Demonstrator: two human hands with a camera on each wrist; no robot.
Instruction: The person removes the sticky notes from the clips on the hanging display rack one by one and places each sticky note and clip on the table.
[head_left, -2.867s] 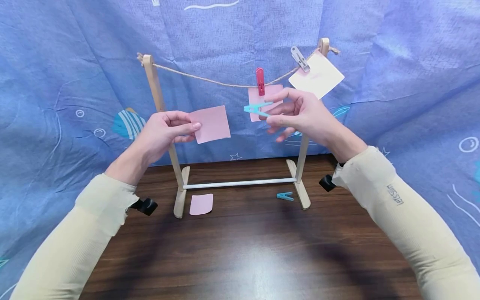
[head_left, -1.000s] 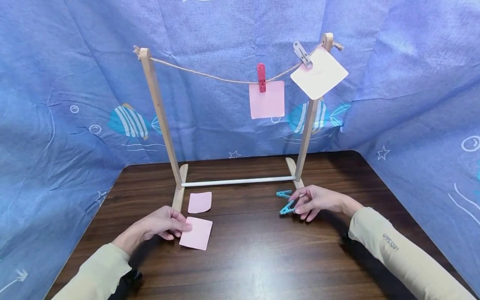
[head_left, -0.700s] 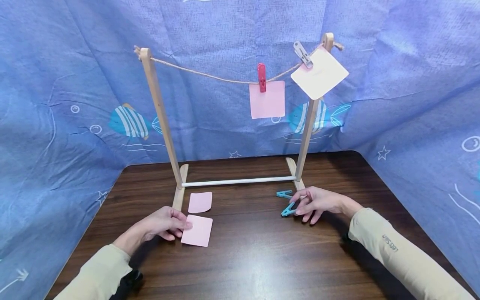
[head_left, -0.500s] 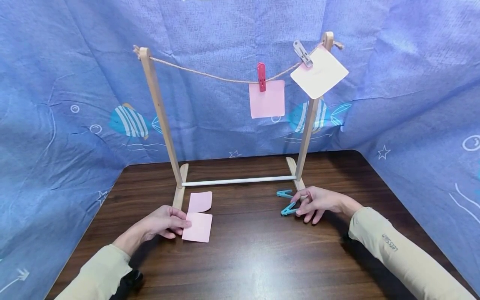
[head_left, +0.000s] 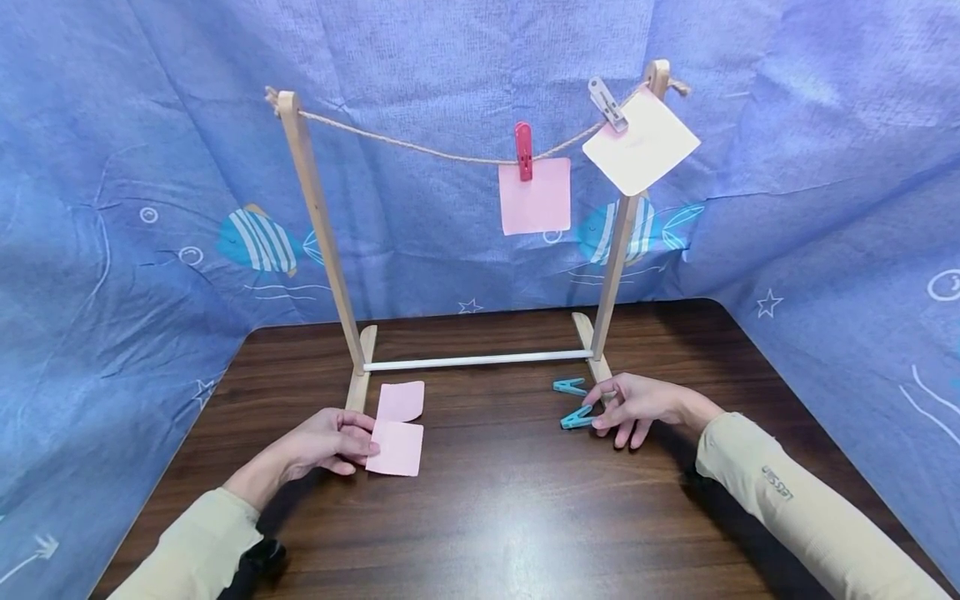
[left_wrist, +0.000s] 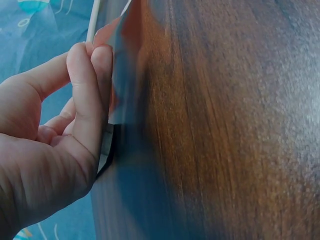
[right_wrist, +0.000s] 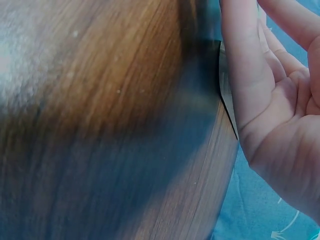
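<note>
Dark wood-grain tabletop (head_left: 480, 533) against a blue cloth (head_left: 450, 67) printed with fish. Left hand (head_left: 327, 443): thumb and fingers pinch the near pink note (head_left: 397, 452), low over the table. Right hand (head_left: 633, 410): narrow grip, thumb and finger on the legs of the near turquoise clip (head_left: 574, 419). Far turquoise clip (head_left: 568, 386) lies just beyond it. Far pink note (head_left: 400, 401) meets the held one in head view; contact unclear. Behind: wooden rack (head_left: 318, 212), white crossbar (head_left: 480, 361). Sagging cord (head_left: 420, 149) carries a red clip (head_left: 524, 152) with a hanging pink note (head_left: 536, 202); a grey clip (head_left: 608, 105) with a pale note (head_left: 647, 148), tilted, by the right post.
</note>
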